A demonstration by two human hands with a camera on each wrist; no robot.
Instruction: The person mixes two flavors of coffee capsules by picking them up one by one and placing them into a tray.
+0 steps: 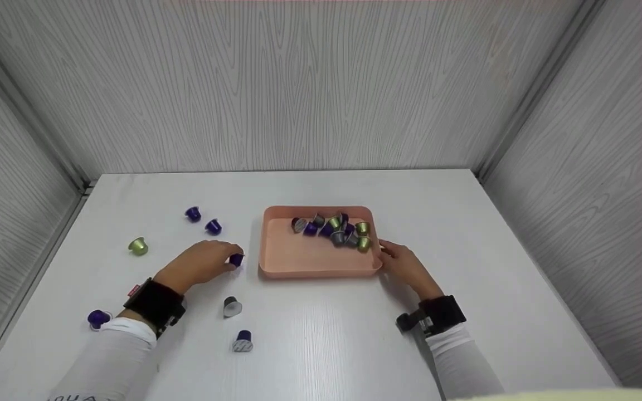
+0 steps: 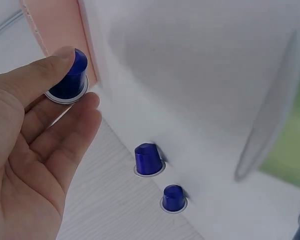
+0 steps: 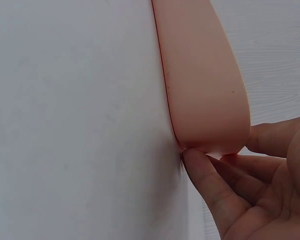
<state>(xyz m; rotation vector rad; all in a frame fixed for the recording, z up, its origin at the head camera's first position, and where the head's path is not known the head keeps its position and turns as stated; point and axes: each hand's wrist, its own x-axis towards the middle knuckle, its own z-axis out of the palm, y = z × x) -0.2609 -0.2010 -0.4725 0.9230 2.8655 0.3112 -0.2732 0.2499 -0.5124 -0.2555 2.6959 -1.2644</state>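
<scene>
My left hand (image 1: 201, 262) pinches a dark blue coffee capsule (image 2: 71, 80) between thumb and fingers, just left of the pink tray (image 1: 293, 259). In the left wrist view its rimmed end points down toward the fingers and the thumb lies on its side. At the tray's right end, my right hand (image 1: 407, 270) holds the wall near the front corner. The right wrist view has the thumb at the rim and the fingertips (image 3: 197, 160) at the bottom edge. Inside the tray, several blue, green and grey capsules (image 1: 337, 238) are heaped toward the back right.
On the white table (image 1: 310, 340), two blue capsules (image 1: 213, 226) lie behind my left hand and a green capsule (image 1: 138, 246) to its left. A grey capsule (image 1: 232, 307) and a dark blue one (image 1: 243, 341) lie in front. Another blue capsule (image 1: 98, 318) is beside my left sleeve.
</scene>
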